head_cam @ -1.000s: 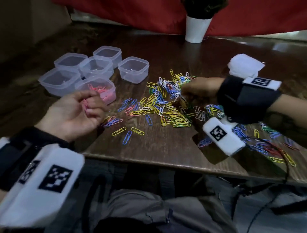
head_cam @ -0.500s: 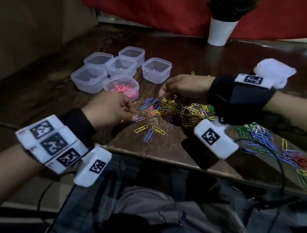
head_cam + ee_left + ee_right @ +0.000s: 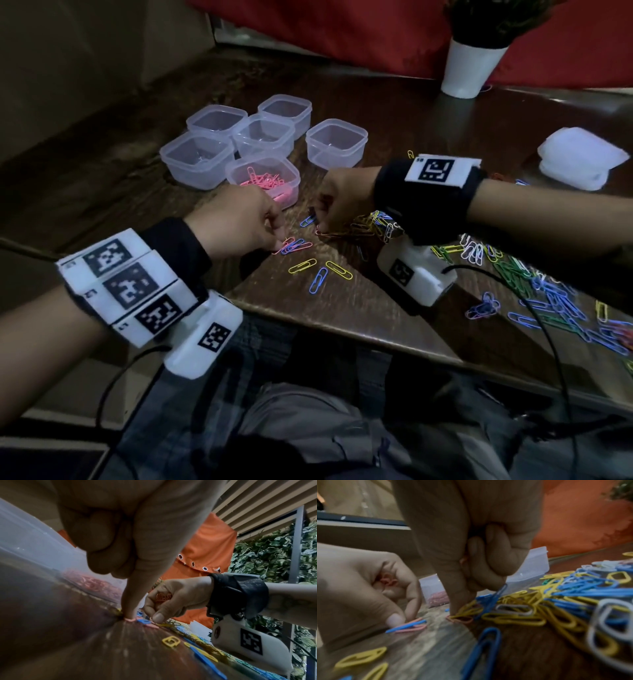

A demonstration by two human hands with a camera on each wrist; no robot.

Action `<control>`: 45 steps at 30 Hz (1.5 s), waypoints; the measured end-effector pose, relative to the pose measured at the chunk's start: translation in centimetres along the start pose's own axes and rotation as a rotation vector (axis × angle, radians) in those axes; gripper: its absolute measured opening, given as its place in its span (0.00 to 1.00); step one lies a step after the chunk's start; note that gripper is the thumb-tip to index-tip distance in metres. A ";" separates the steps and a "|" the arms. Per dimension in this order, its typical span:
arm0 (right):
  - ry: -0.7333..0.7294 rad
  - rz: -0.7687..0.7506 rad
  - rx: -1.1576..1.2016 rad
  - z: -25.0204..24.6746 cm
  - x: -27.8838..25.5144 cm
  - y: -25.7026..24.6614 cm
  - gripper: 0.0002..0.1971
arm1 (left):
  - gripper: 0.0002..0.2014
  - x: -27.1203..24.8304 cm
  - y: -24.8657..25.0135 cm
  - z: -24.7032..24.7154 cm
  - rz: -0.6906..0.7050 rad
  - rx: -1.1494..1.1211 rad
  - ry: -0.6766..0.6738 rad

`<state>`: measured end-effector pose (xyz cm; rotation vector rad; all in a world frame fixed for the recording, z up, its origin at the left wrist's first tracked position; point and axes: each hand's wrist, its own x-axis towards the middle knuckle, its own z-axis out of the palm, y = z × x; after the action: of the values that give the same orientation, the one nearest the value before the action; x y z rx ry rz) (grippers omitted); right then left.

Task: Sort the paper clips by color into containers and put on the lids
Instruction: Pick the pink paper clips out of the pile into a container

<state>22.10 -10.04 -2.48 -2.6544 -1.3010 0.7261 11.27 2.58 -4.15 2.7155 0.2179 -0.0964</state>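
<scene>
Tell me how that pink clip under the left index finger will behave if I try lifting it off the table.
The pink clip lies flat on the table, so it will probably slide before lifting. It looks thin and light. A blue clip touches it and may drag along.

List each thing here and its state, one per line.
Pink-clip container: open, partly filled.
Other five containers: open, no lids on.
Lids: stacked aside.
Loose clips: unsorted on table.
Left hand: pinching pink clip.
Right hand: holding pink clips, picking another.
</scene>
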 end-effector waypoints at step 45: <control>0.122 0.160 0.729 -1.1 -2.7 0.3 0.16 | 0.24 -0.4 0.8 2.0 -0.410 -1.967 0.009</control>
<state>21.41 -12.14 -0.58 -2.1626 -0.6210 0.8372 10.97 1.01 -5.60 0.6988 0.4933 0.0296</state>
